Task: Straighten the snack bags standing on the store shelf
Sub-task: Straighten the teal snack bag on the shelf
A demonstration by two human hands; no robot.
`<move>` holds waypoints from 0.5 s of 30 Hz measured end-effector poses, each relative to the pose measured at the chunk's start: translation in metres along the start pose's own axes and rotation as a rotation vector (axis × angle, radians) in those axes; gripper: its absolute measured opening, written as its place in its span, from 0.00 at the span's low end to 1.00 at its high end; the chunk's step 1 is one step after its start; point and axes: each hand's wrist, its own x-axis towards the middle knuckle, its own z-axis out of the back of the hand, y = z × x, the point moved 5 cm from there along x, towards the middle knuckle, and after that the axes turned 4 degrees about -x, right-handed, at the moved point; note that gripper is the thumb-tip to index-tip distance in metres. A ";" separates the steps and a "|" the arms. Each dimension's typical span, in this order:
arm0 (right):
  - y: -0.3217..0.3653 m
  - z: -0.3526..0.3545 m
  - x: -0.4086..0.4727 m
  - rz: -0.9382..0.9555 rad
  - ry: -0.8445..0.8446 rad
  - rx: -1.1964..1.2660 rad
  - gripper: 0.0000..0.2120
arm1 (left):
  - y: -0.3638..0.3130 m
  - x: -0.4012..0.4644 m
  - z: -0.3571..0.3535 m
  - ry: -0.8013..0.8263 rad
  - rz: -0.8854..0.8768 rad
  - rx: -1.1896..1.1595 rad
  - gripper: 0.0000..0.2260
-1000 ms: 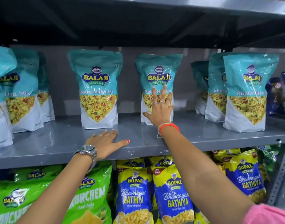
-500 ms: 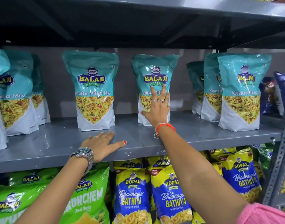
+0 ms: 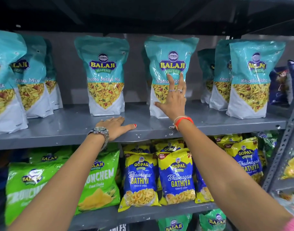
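Several teal Balaji Khatta Mitha Mix bags stand upright on the grey shelf (image 3: 159,129). My right hand (image 3: 173,100) lies flat, fingers spread, against the front of the middle-right bag (image 3: 172,54), pressing on it without gripping. Left of it stands another bag (image 3: 103,70), apart from both hands. My left hand (image 3: 115,127), with a wristwatch, rests palm down on the shelf's front edge just below that bag. A cluster of bags (image 3: 253,77) stands at the right, and more bags (image 3: 27,75) at the left.
The shelf above hangs low over the bag tops. Dark blue bags (image 3: 279,84) sit at the far right. Below are green Crunchem bags (image 3: 99,180) and blue-yellow Gathiya bags (image 3: 176,177). A perforated metal upright (image 3: 286,139) borders the right side.
My right hand has slid higher up the front of the middle-right bag. The view has moved closer to the shelf. My left hand stays on the shelf edge.
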 end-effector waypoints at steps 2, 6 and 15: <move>0.001 0.008 -0.006 0.004 -0.006 0.001 0.51 | -0.001 -0.001 -0.001 -0.003 0.001 0.002 0.37; 0.003 0.025 -0.016 0.010 -0.008 0.027 0.52 | 0.000 -0.003 0.000 -0.005 0.004 0.010 0.37; 0.010 0.052 -0.032 0.032 -0.062 0.028 0.50 | -0.003 -0.009 0.002 -0.032 0.009 0.010 0.36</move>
